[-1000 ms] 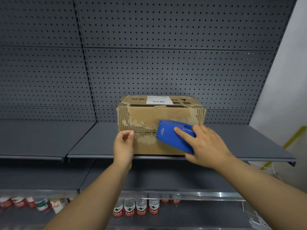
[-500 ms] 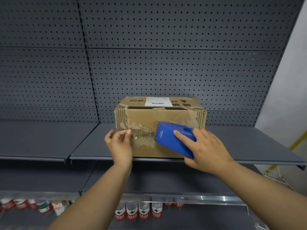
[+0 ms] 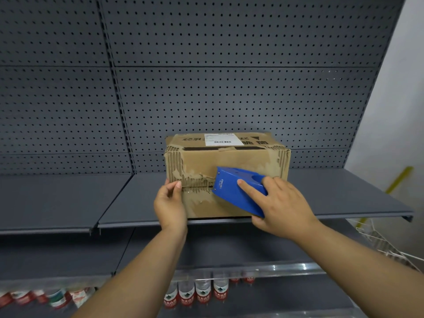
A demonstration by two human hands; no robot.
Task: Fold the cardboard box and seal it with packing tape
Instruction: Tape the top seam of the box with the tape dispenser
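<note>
A worn brown cardboard box (image 3: 231, 160) with a white label on top stands on the dark grey shelf (image 3: 344, 198), its torn front face toward me. My right hand (image 3: 280, 207) grips a blue tape dispenser (image 3: 238, 191) and holds it against the front seam of the box, forefinger laid along its top. My left hand (image 3: 169, 203) is at the box's front left corner, thumb and fingers pinching at the seam's left end. A thin shiny strip that may be tape runs along the seam between hand and dispenser.
A grey pegboard wall (image 3: 206, 88) rises behind the box. Bottles with red and green labels (image 3: 195, 292) stand on a lower shelf behind a clear rail. A white wire basket (image 3: 385, 244) hangs at the lower right, beside a white wall.
My left hand slid left along the seam to the box's left corner. The dispenser has stayed near the middle of the front face.
</note>
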